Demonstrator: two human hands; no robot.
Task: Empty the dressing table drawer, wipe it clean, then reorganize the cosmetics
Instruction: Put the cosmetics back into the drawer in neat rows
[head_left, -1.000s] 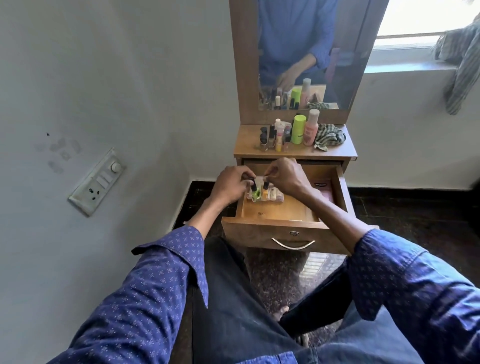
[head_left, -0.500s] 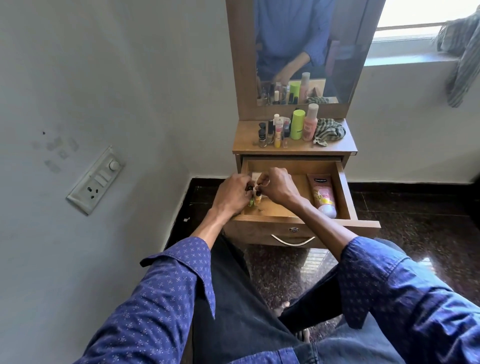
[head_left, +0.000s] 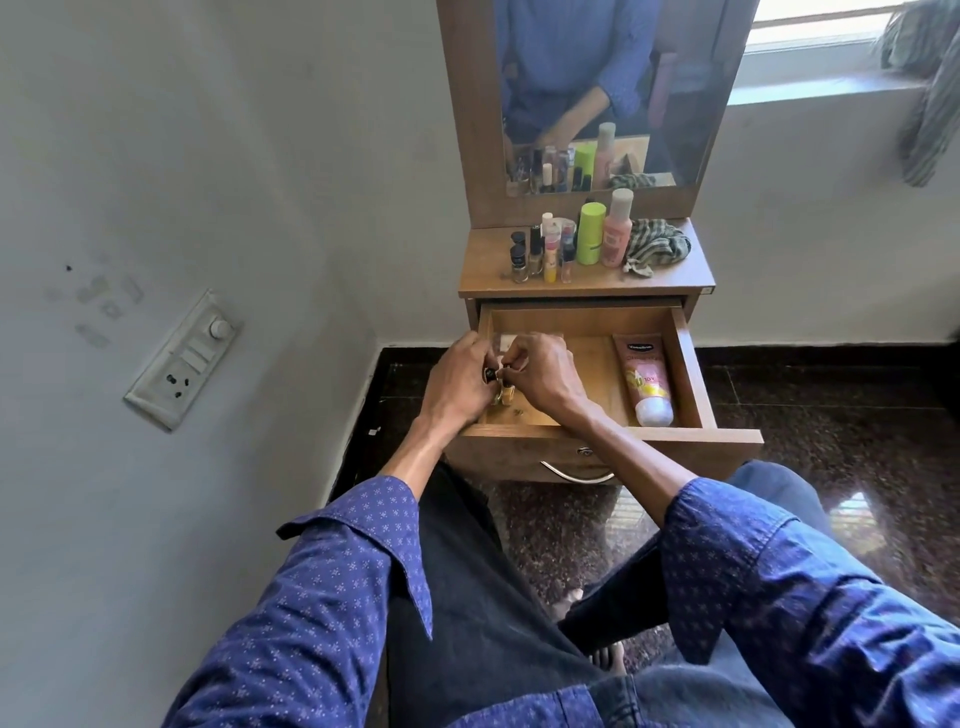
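My left hand and right hand meet over the open drawer's left side, fingers pinched around small bottles; I see a dark cap and a yellow one. One pink tube marked "Vaseline" lies at the drawer's right.

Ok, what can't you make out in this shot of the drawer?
- Head view: the small bottles are mostly hidden by the left hand and right hand; their count and each grip are unclear.
- Drawer's back left corner: hidden by both hands.
- Tube label: too small to read.
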